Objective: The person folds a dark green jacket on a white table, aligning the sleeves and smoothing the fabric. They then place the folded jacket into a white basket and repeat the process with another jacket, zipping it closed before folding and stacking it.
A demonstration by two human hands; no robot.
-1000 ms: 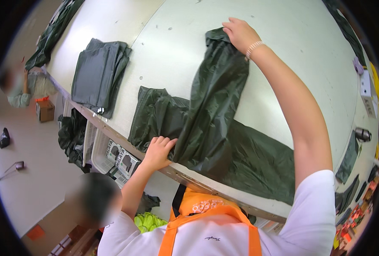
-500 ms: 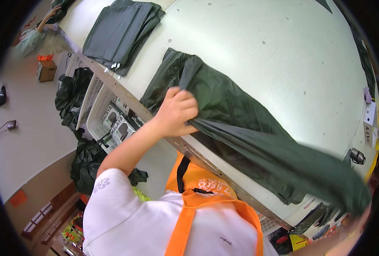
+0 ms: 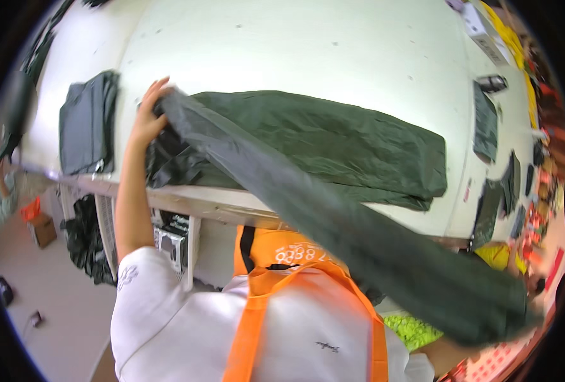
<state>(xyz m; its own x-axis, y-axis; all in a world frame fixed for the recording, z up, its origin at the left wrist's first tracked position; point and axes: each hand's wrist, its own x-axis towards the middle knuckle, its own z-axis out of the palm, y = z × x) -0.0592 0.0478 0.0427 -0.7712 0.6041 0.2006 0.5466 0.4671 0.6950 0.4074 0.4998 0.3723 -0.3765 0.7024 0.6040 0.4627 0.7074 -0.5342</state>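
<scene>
Head view: a long dark green fabric length (image 3: 314, 207) slants across the near edge of the surface (image 3: 295, 54). The left hand (image 3: 150, 114) is closed on its upper end, just inside that edge toward the left; the right forearm (image 3: 446, 354) extends to the lower end, beyond the edge, but the right hand is hidden by blurred cloth, so its grip cannot be told. Behind the length, a broad green panel (image 3: 346, 137) lies along the near edge, ending short of the near right corner; whether the two form one piece is unclear. A folded dark stack (image 3: 86, 127) rests farther left by the same edge. Good handling probably calls for keeping the length taut and untwisted, parallel to the panel, with creases smoothed outward
</scene>
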